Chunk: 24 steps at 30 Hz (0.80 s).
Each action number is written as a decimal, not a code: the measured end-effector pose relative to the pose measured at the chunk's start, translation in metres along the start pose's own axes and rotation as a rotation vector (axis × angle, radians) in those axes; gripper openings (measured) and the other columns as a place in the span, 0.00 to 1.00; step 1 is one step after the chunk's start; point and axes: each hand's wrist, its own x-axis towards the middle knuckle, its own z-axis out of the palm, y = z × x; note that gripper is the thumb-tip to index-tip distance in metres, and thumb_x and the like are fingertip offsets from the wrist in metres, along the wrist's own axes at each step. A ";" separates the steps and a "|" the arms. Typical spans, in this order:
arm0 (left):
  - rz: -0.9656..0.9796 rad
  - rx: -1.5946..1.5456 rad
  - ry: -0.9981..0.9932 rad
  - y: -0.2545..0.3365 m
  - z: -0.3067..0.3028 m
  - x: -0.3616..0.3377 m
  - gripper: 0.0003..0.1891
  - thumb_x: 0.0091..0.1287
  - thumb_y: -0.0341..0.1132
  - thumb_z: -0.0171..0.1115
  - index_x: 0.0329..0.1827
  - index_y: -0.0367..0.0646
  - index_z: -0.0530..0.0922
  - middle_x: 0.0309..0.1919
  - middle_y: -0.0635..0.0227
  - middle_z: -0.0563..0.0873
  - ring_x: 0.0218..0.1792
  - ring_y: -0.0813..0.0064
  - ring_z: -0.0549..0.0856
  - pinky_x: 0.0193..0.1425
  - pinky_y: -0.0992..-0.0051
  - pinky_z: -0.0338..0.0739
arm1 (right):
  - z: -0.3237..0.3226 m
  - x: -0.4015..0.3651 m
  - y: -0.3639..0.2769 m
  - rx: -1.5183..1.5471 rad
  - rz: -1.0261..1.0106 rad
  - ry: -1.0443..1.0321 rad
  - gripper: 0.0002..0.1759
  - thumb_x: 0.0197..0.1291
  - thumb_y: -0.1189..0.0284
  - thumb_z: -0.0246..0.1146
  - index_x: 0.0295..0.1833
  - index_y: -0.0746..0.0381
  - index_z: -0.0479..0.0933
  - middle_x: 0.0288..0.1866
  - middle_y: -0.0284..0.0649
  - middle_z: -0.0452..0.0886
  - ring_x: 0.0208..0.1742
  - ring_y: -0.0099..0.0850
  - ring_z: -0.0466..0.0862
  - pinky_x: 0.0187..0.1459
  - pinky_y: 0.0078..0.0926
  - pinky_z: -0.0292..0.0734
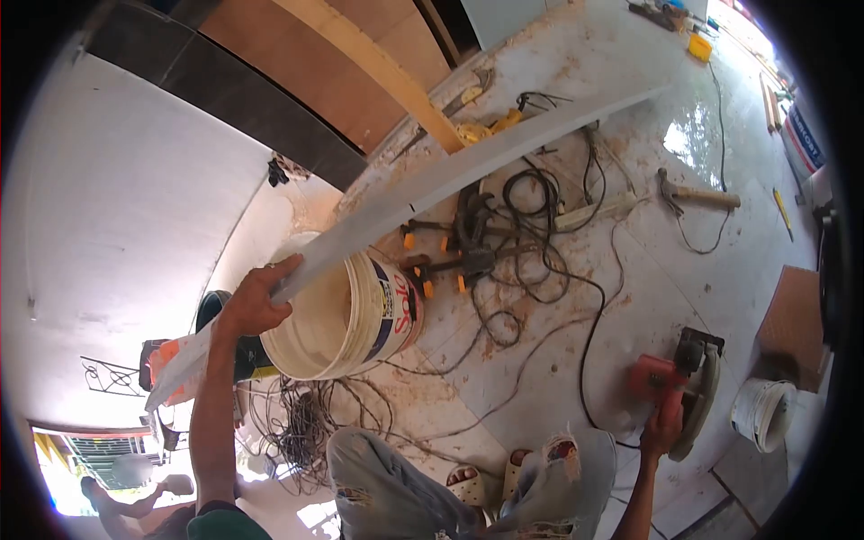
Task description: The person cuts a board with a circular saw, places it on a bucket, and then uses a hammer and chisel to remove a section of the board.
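Note:
My left hand [259,301] is closed around the near part of a long, pale grey board [504,155]. A short dark mark shows on the board's face. The board slants away to the upper right, passing over the mouth of a white bucket [364,315] with a printed label. Off to the right, my right hand [664,425] grips the handle of a red circular saw [655,378], held low near the tiled floor. The saw's round guard faces right, and a dark cord trails from it. The saw is well apart from the board.
Black clamps with orange tips [477,256] and looped cables [540,193] lie on the dusty floor beyond the bucket. A claw hammer [706,196] lies to the right. A small white bucket [765,414] stands beside the saw. Tangled wire [306,423] sits near my knee. A wooden beam [387,72] slants overhead.

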 end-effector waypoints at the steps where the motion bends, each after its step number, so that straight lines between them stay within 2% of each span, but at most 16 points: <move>1: 0.015 0.025 0.011 0.001 0.001 -0.001 0.42 0.45 0.24 0.57 0.72 0.43 0.67 0.44 0.47 0.84 0.41 0.59 0.84 0.53 0.73 0.75 | 0.000 -0.001 0.006 0.019 0.009 -0.015 0.14 0.54 0.78 0.59 0.48 0.66 0.73 0.39 0.50 0.79 0.42 0.49 0.80 0.48 0.38 0.73; 5: 0.034 0.035 0.068 0.002 0.010 -0.004 0.42 0.45 0.24 0.56 0.72 0.42 0.67 0.44 0.47 0.84 0.41 0.60 0.84 0.52 0.73 0.75 | 0.005 -0.003 0.013 0.001 0.014 0.004 0.16 0.53 0.78 0.59 0.49 0.65 0.74 0.38 0.50 0.79 0.41 0.51 0.80 0.47 0.40 0.73; 7: 0.010 -0.015 0.064 0.004 0.013 -0.008 0.38 0.48 0.26 0.58 0.70 0.40 0.69 0.57 0.44 0.80 0.53 0.54 0.83 0.61 0.68 0.74 | 0.005 -0.005 0.014 0.000 0.033 0.012 0.16 0.53 0.78 0.59 0.49 0.65 0.74 0.38 0.50 0.79 0.41 0.51 0.80 0.47 0.40 0.72; 8: 0.014 -0.019 0.078 0.002 0.016 -0.010 0.38 0.48 0.26 0.58 0.70 0.40 0.69 0.57 0.44 0.80 0.53 0.54 0.83 0.61 0.68 0.74 | 0.005 -0.006 0.013 -0.009 0.034 0.031 0.16 0.53 0.77 0.60 0.49 0.65 0.74 0.38 0.50 0.79 0.41 0.51 0.80 0.47 0.40 0.72; 11: 0.065 0.007 0.173 -0.001 0.013 -0.012 0.34 0.48 0.26 0.58 0.65 0.40 0.74 0.52 0.44 0.83 0.49 0.53 0.85 0.58 0.67 0.76 | 0.004 -0.006 0.013 -0.005 0.029 0.043 0.15 0.52 0.76 0.61 0.48 0.65 0.73 0.38 0.51 0.79 0.42 0.52 0.80 0.47 0.41 0.72; 13: -0.063 0.067 0.177 0.008 -0.004 -0.010 0.29 0.47 0.26 0.57 0.58 0.39 0.80 0.45 0.46 0.87 0.41 0.59 0.87 0.51 0.68 0.79 | 0.004 -0.002 0.015 -0.003 0.004 0.022 0.16 0.52 0.76 0.62 0.48 0.65 0.73 0.38 0.51 0.79 0.42 0.52 0.80 0.47 0.42 0.72; 14: -0.161 -0.059 0.204 0.018 -0.014 -0.012 0.25 0.48 0.27 0.56 0.53 0.39 0.83 0.37 0.49 0.88 0.34 0.67 0.86 0.45 0.71 0.80 | 0.007 -0.001 0.020 -0.036 -0.015 0.048 0.16 0.52 0.75 0.62 0.48 0.65 0.74 0.38 0.51 0.79 0.42 0.53 0.80 0.46 0.43 0.72; 16: -0.088 -0.097 0.212 0.012 -0.031 -0.017 0.25 0.48 0.27 0.55 0.53 0.39 0.83 0.35 0.49 0.88 0.32 0.73 0.85 0.43 0.74 0.79 | 0.008 0.001 0.025 -0.069 -0.028 0.069 0.16 0.52 0.75 0.62 0.48 0.64 0.74 0.38 0.51 0.79 0.42 0.53 0.80 0.46 0.44 0.72; 19: -0.150 -0.011 0.210 0.025 -0.050 -0.054 0.24 0.48 0.26 0.55 0.52 0.39 0.83 0.35 0.51 0.88 0.33 0.69 0.86 0.43 0.73 0.79 | 0.006 0.003 0.027 -0.040 0.001 -0.021 0.18 0.53 0.75 0.61 0.51 0.65 0.74 0.38 0.51 0.79 0.43 0.54 0.79 0.46 0.46 0.72; 20: -0.164 0.042 0.242 0.027 -0.054 -0.069 0.24 0.48 0.26 0.55 0.52 0.39 0.84 0.35 0.52 0.88 0.34 0.68 0.87 0.43 0.73 0.79 | 0.006 0.004 0.023 -0.103 -0.053 -0.026 0.20 0.53 0.74 0.61 0.53 0.64 0.74 0.39 0.51 0.79 0.43 0.54 0.79 0.46 0.46 0.72; 22: -0.231 0.012 0.255 0.013 -0.063 -0.101 0.24 0.48 0.26 0.56 0.51 0.40 0.84 0.36 0.53 0.88 0.34 0.65 0.87 0.43 0.72 0.80 | 0.007 0.004 0.020 -0.154 -0.131 -0.052 0.22 0.53 0.73 0.60 0.56 0.64 0.74 0.40 0.51 0.79 0.44 0.53 0.79 0.46 0.46 0.72; 24: -0.265 -0.004 0.338 -0.013 -0.064 -0.139 0.25 0.47 0.24 0.55 0.51 0.42 0.84 0.36 0.53 0.89 0.34 0.64 0.87 0.44 0.71 0.80 | 0.006 0.004 0.021 -0.136 -0.161 -0.077 0.26 0.55 0.74 0.56 0.63 0.60 0.72 0.46 0.48 0.79 0.48 0.49 0.81 0.49 0.42 0.74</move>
